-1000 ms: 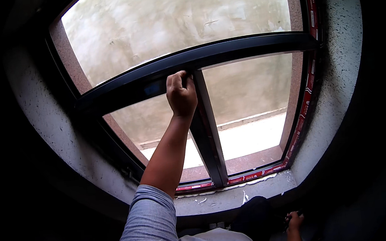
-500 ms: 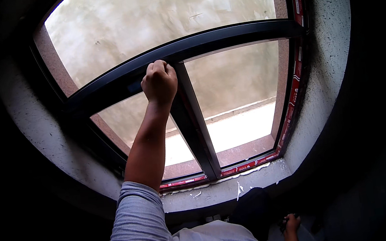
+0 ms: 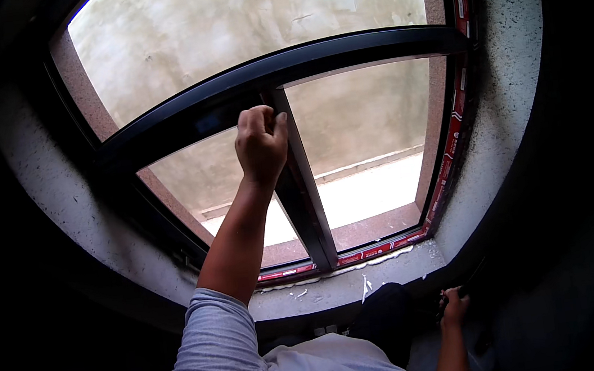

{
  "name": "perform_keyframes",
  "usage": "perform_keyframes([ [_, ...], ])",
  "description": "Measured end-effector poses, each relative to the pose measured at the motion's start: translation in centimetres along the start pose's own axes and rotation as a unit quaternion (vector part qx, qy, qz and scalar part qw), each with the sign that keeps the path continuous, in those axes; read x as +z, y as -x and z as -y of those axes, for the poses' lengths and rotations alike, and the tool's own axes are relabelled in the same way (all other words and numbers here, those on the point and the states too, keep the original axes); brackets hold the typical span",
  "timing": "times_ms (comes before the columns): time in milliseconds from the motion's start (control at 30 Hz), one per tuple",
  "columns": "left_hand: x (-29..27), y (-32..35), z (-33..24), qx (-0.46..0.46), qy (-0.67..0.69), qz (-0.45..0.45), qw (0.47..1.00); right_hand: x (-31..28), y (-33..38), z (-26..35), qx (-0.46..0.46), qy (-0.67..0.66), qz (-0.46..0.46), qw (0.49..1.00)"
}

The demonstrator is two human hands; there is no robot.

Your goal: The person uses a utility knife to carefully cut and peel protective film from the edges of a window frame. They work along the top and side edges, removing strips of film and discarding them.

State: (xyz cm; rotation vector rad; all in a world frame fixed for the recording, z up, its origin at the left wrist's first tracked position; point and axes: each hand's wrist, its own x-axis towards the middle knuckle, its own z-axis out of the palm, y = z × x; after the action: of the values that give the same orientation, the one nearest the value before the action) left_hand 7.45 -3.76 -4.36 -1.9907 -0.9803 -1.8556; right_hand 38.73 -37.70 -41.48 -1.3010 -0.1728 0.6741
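My left hand [image 3: 261,143] is raised in front of a dark-framed window, its fingers curled closed against the upright bar [image 3: 301,178] just below the crossbar [image 3: 284,64]. What it pinches, if anything, is hidden behind the fingers. Low on the right, my right hand [image 3: 454,307] is wrapped round a dark object [image 3: 440,304]. The object is partly covered and lost in shadow, so its kind does not show; a thin dark line runs from near that hand up to the right.
Red printed film [image 3: 457,107] lines the frame's right and bottom edges. Pale foam or sealant runs along the sill [image 3: 347,286], with white scraps [image 3: 365,287] on it. Rough grey reveals [image 3: 511,90] flank the window. Behind the glass stands a plastered wall [image 3: 258,26].
My left hand has come down and slightly right along the upright bar, away from the crossbar. My right hand has risen, with the dark object still in it.
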Motion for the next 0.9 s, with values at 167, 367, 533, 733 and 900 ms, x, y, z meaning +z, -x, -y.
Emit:
perform_keyframes([
  [167,0.0,-3.2,3.2,0.048,-0.055,-0.023,0.997,1.6,-0.2,-2.1,0.005,0.022,0.039,0.999],
  [367,0.3,-4.3,2.6,0.051,-0.082,-0.009,0.995,0.2,0.8,-7.0,0.047,0.002,0.04,0.998],
  [533,0.3,-4.9,2.6,0.059,-0.094,-0.005,0.994,-2.8,1.1,-9.5,0.074,-0.005,0.018,0.997],
  [733,0.9,-5.6,1.8,0.077,-0.101,0.077,0.989,-5.3,0.4,-10.2,0.071,0.035,-0.016,0.997],
  [900,-0.1,0.5,1.5,0.037,0.047,0.332,0.941,-0.2,1.6,-4.6,0.078,0.029,0.008,0.996],
])
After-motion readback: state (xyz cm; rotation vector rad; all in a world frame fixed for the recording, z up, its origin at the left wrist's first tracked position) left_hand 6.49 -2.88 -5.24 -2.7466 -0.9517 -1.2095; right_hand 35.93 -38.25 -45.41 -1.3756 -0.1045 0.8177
